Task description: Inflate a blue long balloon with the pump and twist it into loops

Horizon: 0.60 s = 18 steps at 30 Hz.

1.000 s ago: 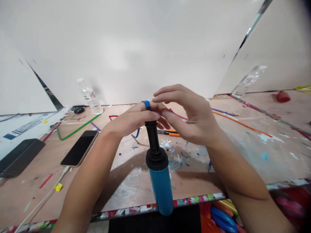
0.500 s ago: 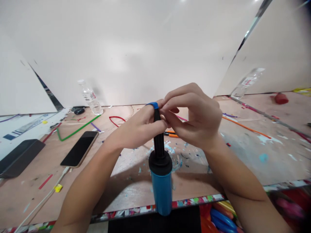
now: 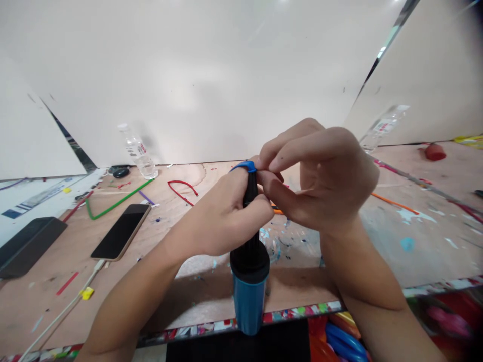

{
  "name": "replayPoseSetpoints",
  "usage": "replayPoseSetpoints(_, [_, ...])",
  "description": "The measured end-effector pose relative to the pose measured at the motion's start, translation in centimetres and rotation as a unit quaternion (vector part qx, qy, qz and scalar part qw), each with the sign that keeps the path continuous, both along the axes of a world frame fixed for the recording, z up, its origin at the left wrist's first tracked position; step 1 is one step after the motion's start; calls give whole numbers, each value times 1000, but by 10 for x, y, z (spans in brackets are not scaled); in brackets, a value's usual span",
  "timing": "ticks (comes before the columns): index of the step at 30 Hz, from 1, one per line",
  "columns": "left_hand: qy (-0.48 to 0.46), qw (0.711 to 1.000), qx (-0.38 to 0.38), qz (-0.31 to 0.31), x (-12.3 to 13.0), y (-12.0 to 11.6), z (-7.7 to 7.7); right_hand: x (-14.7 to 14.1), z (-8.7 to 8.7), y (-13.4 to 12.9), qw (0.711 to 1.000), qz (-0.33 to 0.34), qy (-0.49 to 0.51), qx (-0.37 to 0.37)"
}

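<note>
A hand balloon pump (image 3: pixel 250 301), with a blue barrel and a black collar and nozzle, stands upright at the table's front edge. My left hand (image 3: pixel 226 216) is closed around its black nozzle. At the nozzle's tip sits a blue balloon (image 3: pixel 248 166), whose limp body trails left over the back of my left hand. My right hand (image 3: pixel 320 173) pinches at the balloon's mouth with thumb and fingertips, which partly hide that edge.
A phone (image 3: pixel 121 231) on a white cable and a dark grey box (image 3: pixel 32 246) lie to the left. Water bottles (image 3: pixel 138 153) stand near the white panels. Bent green (image 3: pixel 121 198) and red strips are scattered about. Balloons (image 3: pixel 345 342) lie below the front edge.
My right hand has turned and shifted right, its knuckles rising, with the fingertips still at the nozzle tip. My left hand and the nozzle tip have moved slightly right.
</note>
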<state>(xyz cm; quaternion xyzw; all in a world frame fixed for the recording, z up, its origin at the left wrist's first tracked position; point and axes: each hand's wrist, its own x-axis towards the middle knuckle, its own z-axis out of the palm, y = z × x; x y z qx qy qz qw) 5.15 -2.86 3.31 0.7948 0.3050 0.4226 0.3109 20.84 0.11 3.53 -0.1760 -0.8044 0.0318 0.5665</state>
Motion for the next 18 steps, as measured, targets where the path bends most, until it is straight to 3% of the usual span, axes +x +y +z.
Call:
replayPoseSetpoints(6, [36,999,21,12,-2,0,2,-1,-1,3,999,32,8,-10])
replayPoseSetpoints(12, [114,993,41,-8,-19,-4,14,-4,1,0,999,43,16,-4])
replayPoseSetpoints(15, [67,997,32,-12,-25,-5,18,-5,1,0,996,75,40,12])
replayPoseSetpoints(18, [-25,999,32,28,-26,-4,15,-2,-2,2,999,34,15,-29])
